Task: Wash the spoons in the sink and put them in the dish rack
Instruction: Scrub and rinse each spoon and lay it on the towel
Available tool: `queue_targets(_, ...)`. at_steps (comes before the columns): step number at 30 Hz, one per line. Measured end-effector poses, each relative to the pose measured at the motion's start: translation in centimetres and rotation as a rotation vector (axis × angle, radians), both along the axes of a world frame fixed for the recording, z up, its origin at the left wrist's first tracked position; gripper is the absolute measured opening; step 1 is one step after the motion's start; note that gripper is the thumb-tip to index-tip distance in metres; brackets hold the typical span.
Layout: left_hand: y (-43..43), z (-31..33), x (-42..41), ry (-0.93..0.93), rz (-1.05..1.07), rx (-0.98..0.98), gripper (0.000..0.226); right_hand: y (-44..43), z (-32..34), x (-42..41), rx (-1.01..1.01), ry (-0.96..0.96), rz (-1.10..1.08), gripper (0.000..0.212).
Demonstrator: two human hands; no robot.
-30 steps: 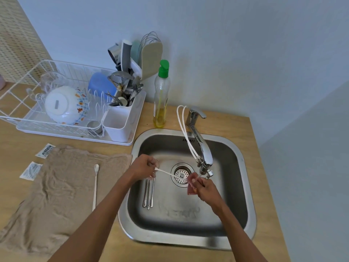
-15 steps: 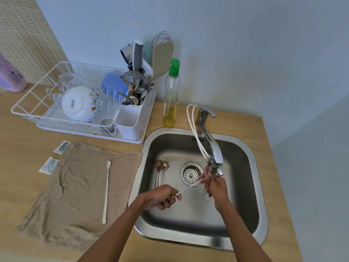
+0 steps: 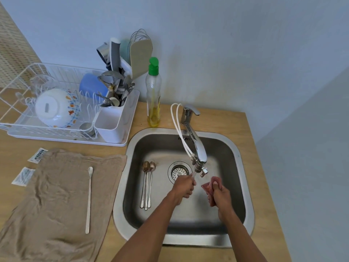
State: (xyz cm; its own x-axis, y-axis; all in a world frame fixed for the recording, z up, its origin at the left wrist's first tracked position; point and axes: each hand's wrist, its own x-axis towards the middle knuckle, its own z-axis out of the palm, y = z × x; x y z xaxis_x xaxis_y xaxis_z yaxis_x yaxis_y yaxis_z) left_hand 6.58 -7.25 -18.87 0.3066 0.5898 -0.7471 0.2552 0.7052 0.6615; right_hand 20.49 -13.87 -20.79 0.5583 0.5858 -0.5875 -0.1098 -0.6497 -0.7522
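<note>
I am getting only one view, from the camera worn on the person's head, and it is looking forward and steeply down over the sink [image 3: 243,188] from close above. It is facing the back wall, taking in the dish rack [image 3: 17,127] at far left and the towel [image 3: 56,201] on the counter, with both forearms reaching in from the bottom edge.
</note>
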Motion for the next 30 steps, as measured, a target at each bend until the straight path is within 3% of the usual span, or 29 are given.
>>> queue_targets(3, 0.7, -0.2, 1.1, -0.031, 0.090, -0.077, 0.036, -0.4, -0.5, 0.1, -0.027, -0.014, 0.006, 0.023)
queue_targets(7, 1.5, 0.3, 1.8, -0.235, 0.130, -0.193, 0.028, -0.6, -0.8, 0.0, -0.015, -0.031, 0.018, 0.024)
queue_targets(13, 2.0, 0.9, 1.3, -0.425, 0.238, -0.183, 0.027, -0.7, -1.7, -0.4, -0.021, -0.013, 0.023, 0.029)
queue_targets(17, 1.5, 0.9, 0.9, -0.300, 0.187, -0.109, 0.012, -0.8, -2.2, -0.5, -0.046, -0.012, 0.028, 0.027)
queue_targets(21, 0.6, 0.4, 0.4, -0.098, 0.037, -0.009, 0.025, -0.9, -2.2, -0.6, -0.043, -0.009, 0.019, 0.028)
queue_targets(30, -0.9, 1.1, -0.5, -0.043, -0.032, 0.029, 0.033, -1.8, -0.5, -0.9, -0.016, 0.006, 0.011, 0.029)
